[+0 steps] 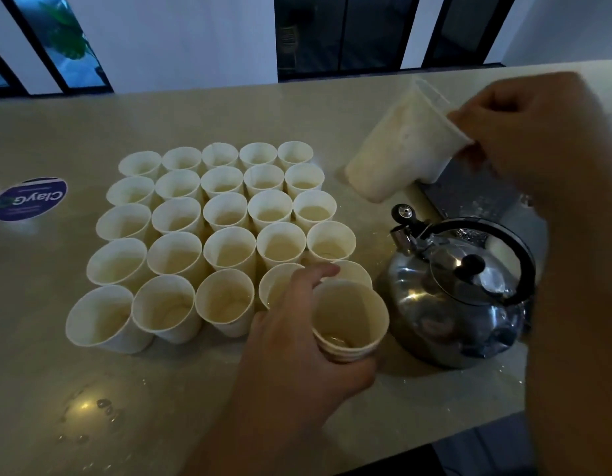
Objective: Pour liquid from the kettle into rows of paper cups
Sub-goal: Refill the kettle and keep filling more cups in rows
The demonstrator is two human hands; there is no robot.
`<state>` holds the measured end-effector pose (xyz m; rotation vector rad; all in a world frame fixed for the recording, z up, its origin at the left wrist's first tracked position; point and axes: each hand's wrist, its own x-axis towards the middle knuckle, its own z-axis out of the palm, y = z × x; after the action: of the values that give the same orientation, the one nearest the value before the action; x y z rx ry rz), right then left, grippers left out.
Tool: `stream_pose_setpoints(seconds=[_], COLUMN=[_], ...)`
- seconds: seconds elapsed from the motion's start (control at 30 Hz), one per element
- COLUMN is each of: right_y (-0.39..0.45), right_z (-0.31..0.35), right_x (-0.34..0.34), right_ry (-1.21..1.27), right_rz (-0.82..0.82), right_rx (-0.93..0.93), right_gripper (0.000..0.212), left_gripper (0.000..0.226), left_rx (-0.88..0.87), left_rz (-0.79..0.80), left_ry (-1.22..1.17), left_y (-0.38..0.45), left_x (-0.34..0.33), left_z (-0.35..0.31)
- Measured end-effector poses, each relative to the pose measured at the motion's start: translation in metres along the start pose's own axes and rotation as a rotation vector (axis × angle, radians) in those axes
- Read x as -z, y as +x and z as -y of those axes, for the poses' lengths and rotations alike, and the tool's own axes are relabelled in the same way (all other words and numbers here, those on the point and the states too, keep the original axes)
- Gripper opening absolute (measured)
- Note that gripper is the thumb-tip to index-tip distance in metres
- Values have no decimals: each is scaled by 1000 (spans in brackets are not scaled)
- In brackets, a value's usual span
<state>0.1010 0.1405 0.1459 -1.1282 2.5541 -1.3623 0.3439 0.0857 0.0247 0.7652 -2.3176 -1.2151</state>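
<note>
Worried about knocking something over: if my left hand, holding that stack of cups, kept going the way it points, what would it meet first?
Probably the steel kettle. The left hand points right with its stack of paper cups leading, close beside the kettle's body; depth is unclear.

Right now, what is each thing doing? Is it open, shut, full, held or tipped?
Kettle: upright on the counter, lid on, spout cap up, no hand on it.
Grid of paper cups: upright, each holding a little liquid.
Stack of cups: held upright by the left hand.
Plastic cup sleeve: tilted, pinched by the right hand.
</note>
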Motion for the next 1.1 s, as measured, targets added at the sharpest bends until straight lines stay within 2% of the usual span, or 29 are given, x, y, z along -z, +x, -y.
stream_pose_setpoints(seconds=[0.1, 0.23, 0.37, 0.5, 0.6, 0.77, 0.87, 0.97, 1.1], right_y=[31, 64, 74, 73, 75, 69, 50, 20, -11], right_z=[-13, -49, -70, -79, -80, -70, -60, -59, -72], right_x=[-17, -61, -91, -109, -110, -84, -56, -29, -4], right_ry=[-156, -404, -549, -654, -649, -502, -453, -405, -291], right_rz=[59, 216, 295, 387, 429, 446, 457, 402, 365], right_rx=[-83, -163, -205, -197, -185, -213, -199, -194, -213], right_gripper=[13, 17, 9, 13, 22, 40, 37, 30, 19], left_gripper=[94, 91, 90, 89, 90, 90, 90, 87, 69], left_rx=[-61, -103, -112, -110, -111, -103, -117, -138, -135], left_rz=[66, 112, 129, 142, 136, 137, 141, 140, 124], left_ry=[44, 90, 152, 196, 224, 301, 345, 314, 179], left_y=[-3, -2, -1, 0, 0, 1, 3, 8, 31], left_x=[-4, -9, -13, -13, -11, -8, -7, -2, 0], left_z=[2, 5, 13, 19, 18, 14, 10, -2, -22])
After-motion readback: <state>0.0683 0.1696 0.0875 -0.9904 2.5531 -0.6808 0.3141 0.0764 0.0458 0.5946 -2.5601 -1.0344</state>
